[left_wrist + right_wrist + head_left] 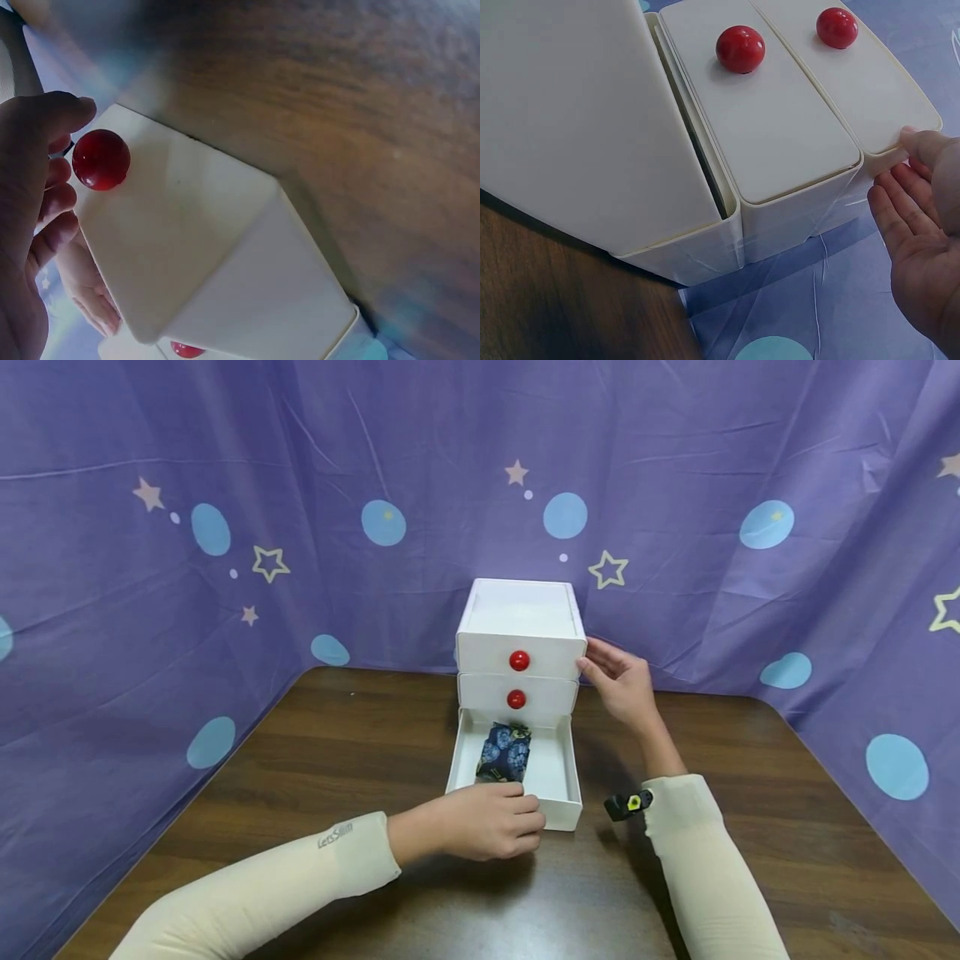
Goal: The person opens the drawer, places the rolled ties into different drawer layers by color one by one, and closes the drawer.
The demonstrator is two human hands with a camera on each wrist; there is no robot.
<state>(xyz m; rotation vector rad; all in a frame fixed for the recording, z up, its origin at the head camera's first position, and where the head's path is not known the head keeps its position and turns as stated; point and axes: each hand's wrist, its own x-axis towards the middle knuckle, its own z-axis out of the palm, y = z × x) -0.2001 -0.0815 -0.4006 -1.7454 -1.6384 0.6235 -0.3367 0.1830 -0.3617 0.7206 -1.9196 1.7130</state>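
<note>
A small white drawer cabinet (pixel 522 610) stands on the table, its bottom drawer (pixel 555 764) pulled out. Inside the drawer lies a dark blue cloth bundle (pixel 504 752) with a lighter blue pattern. My left hand (pixel 491 821) is at the drawer's front, covering part of it in the head view. In the left wrist view its loosely bent fingers and thumb are beside the drawer's red knob (pixel 101 160), a gap showing between thumb and knob. At the top drawer's right front corner, my right hand (pixel 621 681) rests its thumb on the front edge and its fingers along the cabinet's side.
Two upper drawers are closed, with a red knob (pixel 519 661) on the top one and another red knob (pixel 516 699) on the middle one. The brown wooden table (pixel 360 727) extends to both sides. Behind it hangs a purple curtain (pixel 450 443) with stars and blue spots.
</note>
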